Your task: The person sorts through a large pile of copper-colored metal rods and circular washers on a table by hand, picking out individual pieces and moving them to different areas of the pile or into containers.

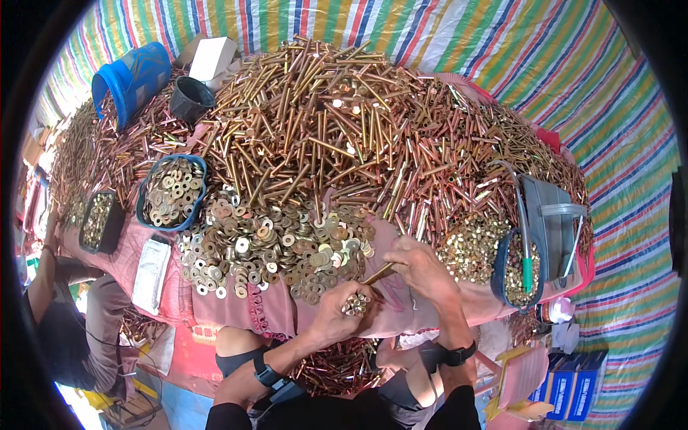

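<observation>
My left hand (335, 314) is closed around a bundle of brass-coloured bolts (356, 304), their ends showing at the front of the fist. My right hand (423, 266) pinches one long bolt (380, 273), which slants down to the left hand. Whether its lower end touches the bundle I cannot tell. Just beyond the left hand spreads a pile of flat washers (287, 244). A heap of small nuts (469, 251) lies right of the right hand. Behind them rises a large mound of long bolts (308, 129).
A blue tub of washers (203, 208), a dark nut tray (109, 248) and a white packet (152, 276) stand left. Further back are a blue bucket (147, 75) and black pot (190, 107). A blue nut container (499, 287) stands right. Another person's arm (44, 265) shows far left.
</observation>
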Demonstrator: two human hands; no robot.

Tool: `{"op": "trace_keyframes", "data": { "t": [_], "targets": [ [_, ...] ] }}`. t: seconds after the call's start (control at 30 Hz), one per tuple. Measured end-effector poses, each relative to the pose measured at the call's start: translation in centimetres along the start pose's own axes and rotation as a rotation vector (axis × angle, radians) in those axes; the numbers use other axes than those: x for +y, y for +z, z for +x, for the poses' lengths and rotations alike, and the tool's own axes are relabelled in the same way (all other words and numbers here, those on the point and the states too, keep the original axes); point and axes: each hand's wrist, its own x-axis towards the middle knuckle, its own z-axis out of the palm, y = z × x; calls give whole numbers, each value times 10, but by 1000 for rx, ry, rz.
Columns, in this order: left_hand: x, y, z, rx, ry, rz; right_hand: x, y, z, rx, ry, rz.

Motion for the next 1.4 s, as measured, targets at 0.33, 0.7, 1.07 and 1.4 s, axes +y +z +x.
{"op": "trace_keyframes", "data": {
  "t": [0.33, 0.7, 1.07, 1.4],
  "targets": [
    [-7, -2, -1, 4, 11, -19, -9, 23, 6, 405, 122, 139],
    [-8, 7, -2, 123, -48, -3, 1, 60, 12, 74, 469, -239],
    [-19, 10, -1, 250, -54, -197, -9, 38, -17, -38, 481, 434],
    [-17, 9, 1, 290, -109, -242, -8, 46, -34, -171, 469, 709]
  ]
}}
